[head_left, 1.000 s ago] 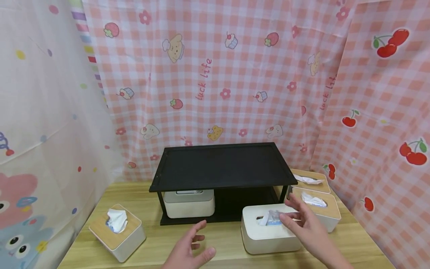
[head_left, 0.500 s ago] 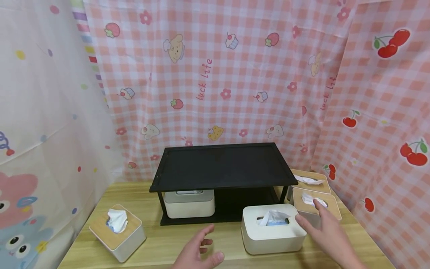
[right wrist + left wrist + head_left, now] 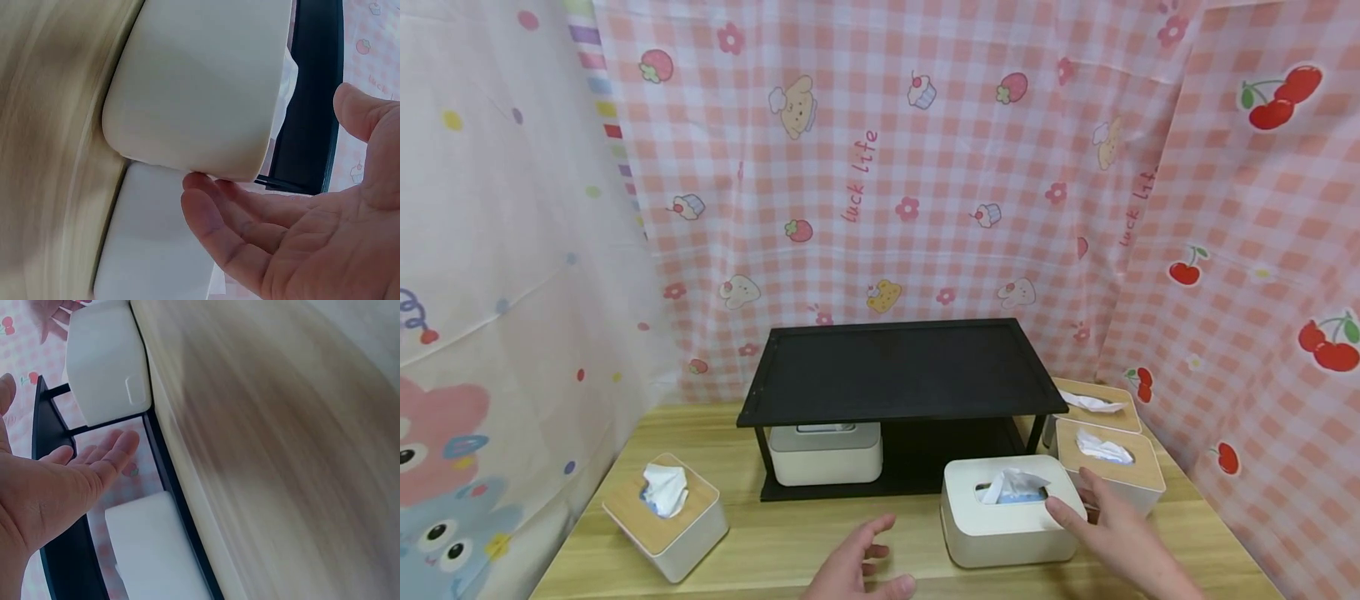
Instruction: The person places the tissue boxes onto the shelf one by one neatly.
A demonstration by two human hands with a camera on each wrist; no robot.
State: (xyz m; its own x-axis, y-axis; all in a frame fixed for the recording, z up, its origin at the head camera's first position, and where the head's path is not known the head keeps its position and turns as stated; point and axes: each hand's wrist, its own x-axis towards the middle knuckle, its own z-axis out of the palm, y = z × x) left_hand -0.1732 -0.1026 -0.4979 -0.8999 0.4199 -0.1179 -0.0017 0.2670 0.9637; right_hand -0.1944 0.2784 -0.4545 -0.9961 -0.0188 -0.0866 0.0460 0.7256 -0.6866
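Observation:
A cream-white tissue box (image 3: pixel 1009 533) with a tissue poking from its slot stands on the table in front of the black rack. At its right end is my right hand (image 3: pixel 1116 529); in the right wrist view the fingertips (image 3: pixel 203 215) lie right at the edge of the box (image 3: pixel 200 87), with the thumb spread well away. My left hand (image 3: pixel 861 567) hovers over the table left of that box, fingers loosely bent and thumb apart, holding nothing. In the left wrist view this hand (image 3: pixel 56 487) overlaps the rack's frame.
The low black rack (image 3: pixel 902 371) holds another white tissue box (image 3: pixel 827 458) at its lower left. A wood-topped tissue box (image 3: pixel 662 517) sits on the left. Two more wood-topped boxes, a near one (image 3: pixel 1108 454) and a far one (image 3: pixel 1097 404), stand at the right, beside the curtain.
My right hand has moved off the box's top, out to the right, then back against its right end. My left hand has drifted right and down. The box has barely moved.

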